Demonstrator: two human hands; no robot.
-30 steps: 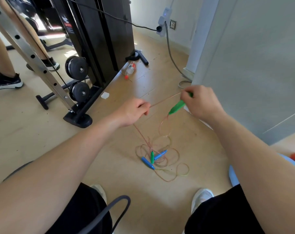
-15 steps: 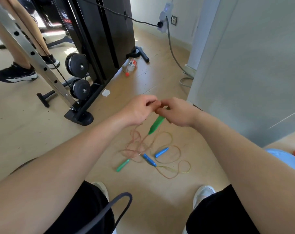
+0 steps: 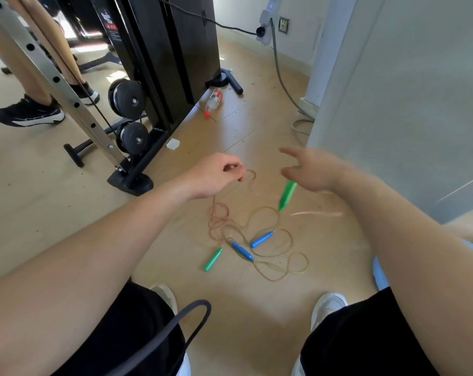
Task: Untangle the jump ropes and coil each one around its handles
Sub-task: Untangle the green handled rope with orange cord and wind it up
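A tangle of thin orange and yellowish jump ropes (image 3: 257, 229) lies on the wooden floor between my feet and the gym machine. In it lie two blue handles (image 3: 262, 239) (image 3: 242, 251) and one green handle (image 3: 213, 259). My left hand (image 3: 219, 176) pinches a loop of the orange rope above the floor. My right hand (image 3: 314, 169) has its fingers spread. A second green handle (image 3: 286, 195) hangs in the air just under it, tip down; I cannot tell whether the hand touches it.
A black gym machine (image 3: 164, 55) with weight discs (image 3: 125, 97) and a slanted metal rail (image 3: 56, 80) stands at left. Another person's legs and black shoes (image 3: 26, 114) are behind it. A bottle (image 3: 214, 100), a grey cable (image 3: 281, 77), a grey wall (image 3: 406, 104) and a black strap (image 3: 175, 327) are nearby.
My hands met half a second ago and have parted. The right hand's fingers have opened above the green handle. The other green handle slid left out of the tangle earlier.
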